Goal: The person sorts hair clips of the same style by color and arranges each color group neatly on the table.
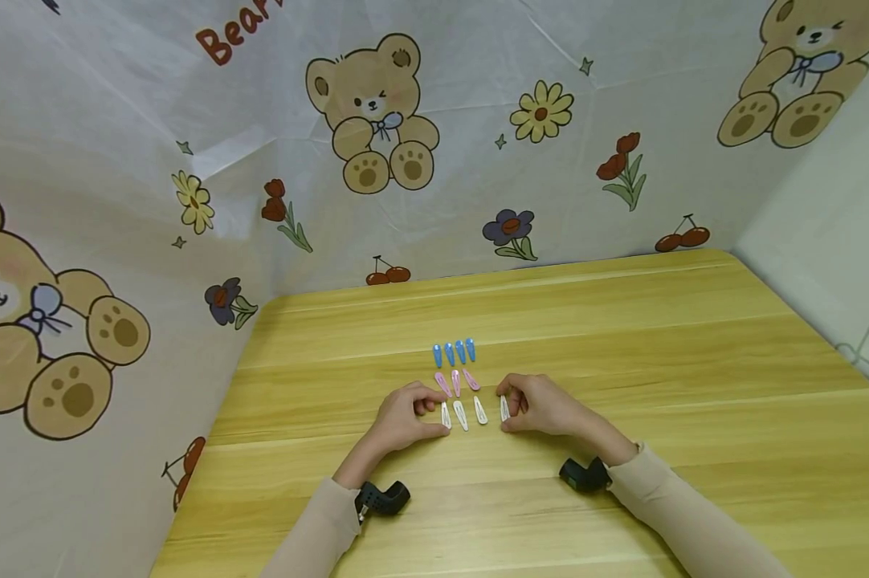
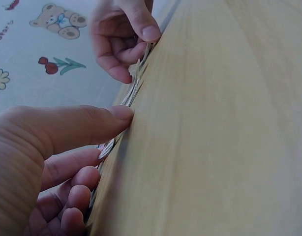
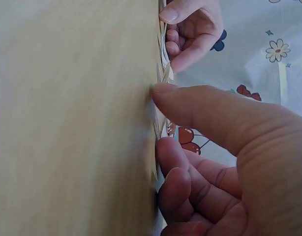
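White snap hair clips lie in a row on the wooden table. At the row's left end, my left hand (image 1: pixel 407 417) pinches a white hair clip (image 1: pixel 445 415) lengthwise, index finger at the far tip and thumb at the near one. At the right end, my right hand (image 1: pixel 539 405) holds another white hair clip (image 1: pixel 504 408) the same way. Two more, a white clip (image 1: pixel 460 416) and its neighbour (image 1: pixel 481 410), lie between the hands, untouched. In the left wrist view the left thumb (image 2: pixel 82 127) hides much of its clip.
Beyond the white row lie three pink hair clips (image 1: pixel 455 383), then several blue hair clips (image 1: pixel 459 352). The table (image 1: pixel 622 337) meets a bear-print cloth (image 1: pixel 449 225) at its back and left. A pale wall (image 1: pixel 832 241) stands at the right.
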The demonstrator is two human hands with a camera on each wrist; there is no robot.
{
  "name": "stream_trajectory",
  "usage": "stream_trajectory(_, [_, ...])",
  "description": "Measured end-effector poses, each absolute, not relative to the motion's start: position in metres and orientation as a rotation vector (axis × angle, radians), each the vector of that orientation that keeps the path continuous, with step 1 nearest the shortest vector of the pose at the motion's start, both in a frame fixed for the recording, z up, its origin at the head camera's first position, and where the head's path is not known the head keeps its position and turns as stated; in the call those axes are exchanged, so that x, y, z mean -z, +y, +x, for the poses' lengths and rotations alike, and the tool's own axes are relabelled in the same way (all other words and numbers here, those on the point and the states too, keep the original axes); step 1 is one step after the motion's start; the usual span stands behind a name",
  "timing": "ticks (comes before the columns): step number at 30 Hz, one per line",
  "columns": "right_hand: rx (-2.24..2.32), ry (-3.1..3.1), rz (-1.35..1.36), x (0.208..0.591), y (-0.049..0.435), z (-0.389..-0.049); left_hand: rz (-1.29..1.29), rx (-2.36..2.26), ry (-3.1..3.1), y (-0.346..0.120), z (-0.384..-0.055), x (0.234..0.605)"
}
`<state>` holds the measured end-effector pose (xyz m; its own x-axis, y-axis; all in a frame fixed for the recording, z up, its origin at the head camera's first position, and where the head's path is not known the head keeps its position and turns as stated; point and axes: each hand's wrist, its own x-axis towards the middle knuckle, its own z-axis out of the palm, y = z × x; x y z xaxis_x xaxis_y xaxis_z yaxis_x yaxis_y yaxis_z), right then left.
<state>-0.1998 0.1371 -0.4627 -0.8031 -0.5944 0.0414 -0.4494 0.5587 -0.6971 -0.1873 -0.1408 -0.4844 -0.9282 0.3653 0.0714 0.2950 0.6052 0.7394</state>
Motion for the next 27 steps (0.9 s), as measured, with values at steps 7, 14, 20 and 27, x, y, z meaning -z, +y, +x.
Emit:
stream_trajectory(7, [1.040,2.620,-0.912,0.457,0.129,-0.203,0.560,-1.240,2.737,-0.140,-0.186,0.483])
stream_trajectory(14, [0.990,2.595,-0.923,0.457,0.126,-0.207,0.581,-1.251,2.730,-0.139,-0.186,0.485])
stream_trajectory(20, [1.011,2.568,-0.924,0.459,0.123,-0.208,0.581,-1.249,2.737,-0.140,-0.187,0.486])
stream_trajectory(27, [1.119,2.490,-0.908,0.460,0.124,-0.210,0.582,-1.240,2.743,-0.142,-0.187,0.486])
